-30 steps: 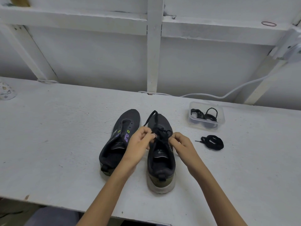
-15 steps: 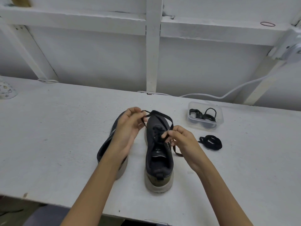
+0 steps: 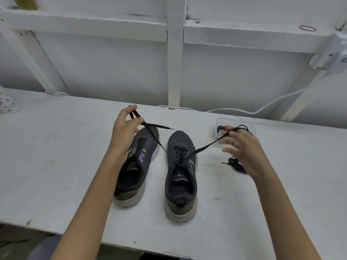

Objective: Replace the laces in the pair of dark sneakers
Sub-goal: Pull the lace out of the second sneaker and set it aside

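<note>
Pair of dark sneakers on the table [image 3: 56, 166], toes pointing to 12 o'clock. The unlaced sneaker [image 3: 139, 166], at 9 o'clock of its partner, is showing bare eyelets and carrying no lace. The laced sneaker [image 3: 181, 177] is carrying a black lace [image 3: 202, 147] crossed through its eyelets, with both free ends being drawn outward. The left hand [image 3: 126, 128] is pinching one end toward 11 o'clock. The right hand [image 3: 244, 149], blurred, is apparently pinching the other end toward 2 o'clock with its remaining fingers spread.

Judged from this layout, the task is standing near its midpoint. One sneaker is waiting for a lace, and whether the lace in hand is going in or coming out cannot be told.

At 2 o'clock of the laced sneaker, a clear container [image 3: 251, 126] is holding coiled black laces [image 3: 218, 129]. A further lace bundle [image 3: 233, 163] is lying on the table at 3 o'clock, partly hidden by the right hand.
</note>
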A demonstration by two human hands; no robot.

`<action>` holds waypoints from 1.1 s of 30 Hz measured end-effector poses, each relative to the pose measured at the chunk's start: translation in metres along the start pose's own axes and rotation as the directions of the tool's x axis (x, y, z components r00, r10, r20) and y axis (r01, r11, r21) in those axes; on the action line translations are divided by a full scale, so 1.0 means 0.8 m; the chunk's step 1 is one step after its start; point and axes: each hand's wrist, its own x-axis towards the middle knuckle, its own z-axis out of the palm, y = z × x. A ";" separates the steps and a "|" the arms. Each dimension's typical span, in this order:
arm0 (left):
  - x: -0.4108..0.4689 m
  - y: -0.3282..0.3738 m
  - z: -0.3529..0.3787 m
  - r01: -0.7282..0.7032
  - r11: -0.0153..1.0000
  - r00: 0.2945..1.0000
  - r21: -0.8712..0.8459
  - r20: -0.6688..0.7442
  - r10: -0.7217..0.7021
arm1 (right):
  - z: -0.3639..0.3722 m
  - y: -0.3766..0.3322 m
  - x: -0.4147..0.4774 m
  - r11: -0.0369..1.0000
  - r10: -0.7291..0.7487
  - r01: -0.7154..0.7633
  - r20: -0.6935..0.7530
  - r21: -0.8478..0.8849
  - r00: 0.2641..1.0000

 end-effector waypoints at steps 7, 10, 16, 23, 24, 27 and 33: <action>-0.047 -0.023 0.008 -0.194 0.843 0.951 0.501 0.308 0.036 | 0.030 0.029 -0.034 0.772 0.181 0.018 0.246 -0.636 0.952; -0.079 -0.037 0.027 -0.275 0.812 0.904 0.514 0.426 0.037 | 0.065 0.043 -0.051 0.753 -0.050 0.261 0.342 -0.604 0.938; -0.087 -0.067 0.044 -0.305 0.783 0.929 0.542 0.349 0.120 | 0.084 0.079 -0.052 0.565 -0.285 0.451 0.349 -0.691 0.893; -0.095 -0.080 0.043 -0.277 0.817 0.945 0.505 0.295 0.138 | 0.082 0.094 -0.063 0.840 -0.325 0.364 0.165 -0.402 0.931; -0.095 -0.081 0.043 -0.297 0.813 0.939 0.501 0.310 0.152 | 0.083 0.089 -0.062 0.906 -0.257 0.291 0.147 -0.309 0.955; -0.096 -0.080 0.041 -0.340 0.807 0.922 0.482 0.340 0.186 | 0.081 0.067 -0.060 0.992 -0.088 0.099 0.138 -0.077 0.987; -0.097 -0.083 0.045 -0.392 0.787 0.878 0.476 0.448 0.167 | 0.061 -0.010 -0.052 0.977 -0.164 0.152 0.072 0.147 0.984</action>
